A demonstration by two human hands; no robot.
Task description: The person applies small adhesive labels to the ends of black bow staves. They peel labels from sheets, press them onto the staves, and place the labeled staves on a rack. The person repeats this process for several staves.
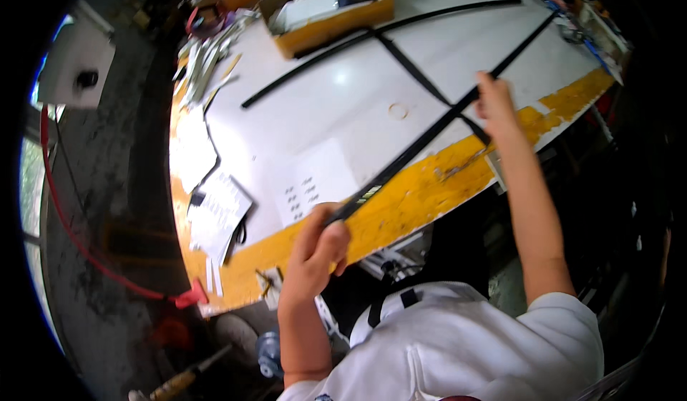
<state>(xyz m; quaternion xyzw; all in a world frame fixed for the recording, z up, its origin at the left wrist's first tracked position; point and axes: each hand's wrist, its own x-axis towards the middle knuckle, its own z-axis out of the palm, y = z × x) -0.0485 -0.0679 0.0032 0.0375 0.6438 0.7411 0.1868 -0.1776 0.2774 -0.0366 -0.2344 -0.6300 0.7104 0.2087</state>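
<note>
A long, narrow black strip (409,155) runs slantwise over the table's front edge, from lower left to upper right. My left hand (315,251) is closed round its near end, with the thumb on top. Farther along, my right hand (495,104) grips the same strip, fingers wrapped and slightly blurred. Small pale markings show on the strip close to my left hand. Beneath it, a shorter black strip (413,70) lies on the table and passes under the held one. A third, slightly bowed black strip (308,70) lies farther back, touching the shorter one's far end.
The white table (315,125) has a worn yellow front border. An open cardboard box (336,29) of goods stands at the back. Pale strips (207,68) pile up at the left, above papers (218,211). A red hose (79,240) hangs by the left corner.
</note>
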